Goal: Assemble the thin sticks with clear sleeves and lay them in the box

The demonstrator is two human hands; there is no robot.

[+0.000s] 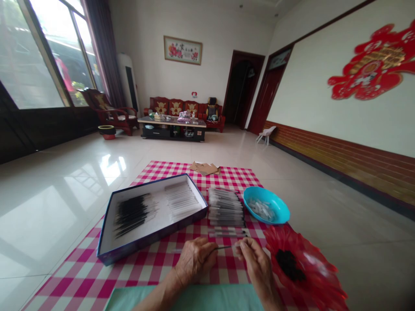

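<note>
Head view: fingers of the left hand (194,260) and right hand (255,264) pinch a thin dark rod (224,247), likely light, stiff, snappable; take hold near mid-shaft.

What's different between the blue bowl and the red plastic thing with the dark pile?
The round blue plastic bowl has a smooth, curved shape, but the crinkly red plastic sheet spreads out with ragged edges. The bowl holds small white pieces, while the sheet holds a dark heap. The bowl is farther from the person, and the sheet is closer. Both hold small loose bits.
</note>
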